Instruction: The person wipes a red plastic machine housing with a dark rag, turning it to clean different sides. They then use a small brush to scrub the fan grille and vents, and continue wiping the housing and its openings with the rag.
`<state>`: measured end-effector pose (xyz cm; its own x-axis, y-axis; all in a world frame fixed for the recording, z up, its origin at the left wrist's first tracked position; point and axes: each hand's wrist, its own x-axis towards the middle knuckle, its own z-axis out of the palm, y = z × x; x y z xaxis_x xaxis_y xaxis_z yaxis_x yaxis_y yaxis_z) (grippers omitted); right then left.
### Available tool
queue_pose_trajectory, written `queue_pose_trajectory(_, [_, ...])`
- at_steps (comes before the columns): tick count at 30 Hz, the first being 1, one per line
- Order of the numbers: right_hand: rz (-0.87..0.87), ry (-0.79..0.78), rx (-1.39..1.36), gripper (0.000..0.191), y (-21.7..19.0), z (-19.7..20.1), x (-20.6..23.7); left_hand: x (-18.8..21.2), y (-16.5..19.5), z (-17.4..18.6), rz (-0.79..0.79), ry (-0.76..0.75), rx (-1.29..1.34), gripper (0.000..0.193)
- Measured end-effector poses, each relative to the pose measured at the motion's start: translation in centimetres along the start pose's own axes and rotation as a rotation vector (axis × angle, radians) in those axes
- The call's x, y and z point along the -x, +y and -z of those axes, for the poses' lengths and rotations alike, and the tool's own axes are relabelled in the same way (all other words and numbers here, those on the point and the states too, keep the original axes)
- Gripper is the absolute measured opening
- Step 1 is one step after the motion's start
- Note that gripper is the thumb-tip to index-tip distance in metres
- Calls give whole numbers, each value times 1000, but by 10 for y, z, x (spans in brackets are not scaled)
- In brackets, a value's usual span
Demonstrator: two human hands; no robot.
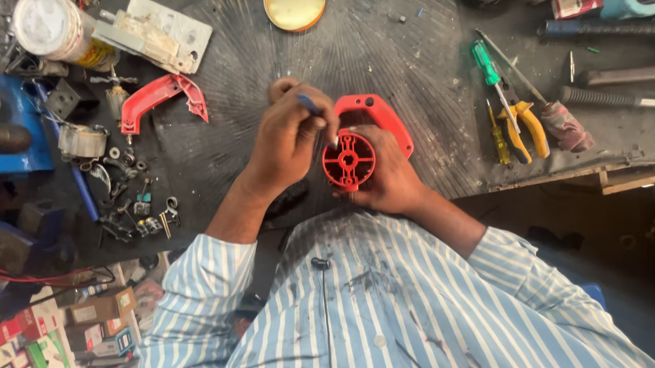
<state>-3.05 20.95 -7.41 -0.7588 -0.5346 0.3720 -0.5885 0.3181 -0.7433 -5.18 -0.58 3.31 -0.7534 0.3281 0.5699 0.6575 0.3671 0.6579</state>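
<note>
While I look down at my bench, my right hand [389, 180] is wrapped around a red plastic part [350, 159]. My fingers are curled shut on it from the side and from under, and its round face points up at me. That face has a hole in the middle and spokes like a little wheel. The part sits right in front of my chest, just above the edge of the dark rubber mat [390, 55]. A flat red piece [377, 115] sticks out behind it, past my fingers.

My left hand [289, 139] is closed tight on a thin tool with a blue handle [308, 103]. I hold it like a pencil. The tip goes down to the top edge of the round red face, but I cannot tell if it touches.

My sleeves have blue and white stripes [200, 288].

On the mat, to the left of my hands, lies another red plastic piece [160, 98], bent like a handle. It is well apart from the part I hold. Near it are small metal bits and screws [134, 206]. At the top of the mat sits a round yellow lid [294, 5].

To the right lie a green screwdriver [491, 73], yellow pliers [525, 125] and a small yellow screwdriver [498, 135], all close together. Far left at the top is a white can [50, 25] on its side.
</note>
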Motion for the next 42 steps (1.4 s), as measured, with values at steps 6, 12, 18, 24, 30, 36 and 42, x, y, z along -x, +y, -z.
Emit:
queue_pose_trajectory(6, [-14, -20, -33, 102, 0, -2, 1, -6, 7, 1, 161, 62, 325, 21])
queue_pose_trajectory(12, [-60, -61, -26, 101, 6, -5, 3, -11, 4, -19, -49, -49, 155, 11])
queue_pose_trajectory(18, [11, -30, -47, 98, 9, -4, 4, -7, -10, -31, -20, -32, 207, 16])
queue_pose_trajectory(24, [12, -57, -23, 105, 11, -3, 1, -14, -8, -21, -41, -138, 197, 18])
queue_pose_trajectory(30, [48, -31, -64, 108, 7, 0, -3, -23, -14, -24, -51, -238, 209, 16])
queue_pose_trajectory(36, [-10, -44, -45, 99, 6, -1, -5, -24, -20, -23, -88, -263, 265, 19])
queue_pose_trajectory(42, [-137, -48, -85, 91, 3, -11, -4, -25, -23, -18, -80, -239, 322, 18])
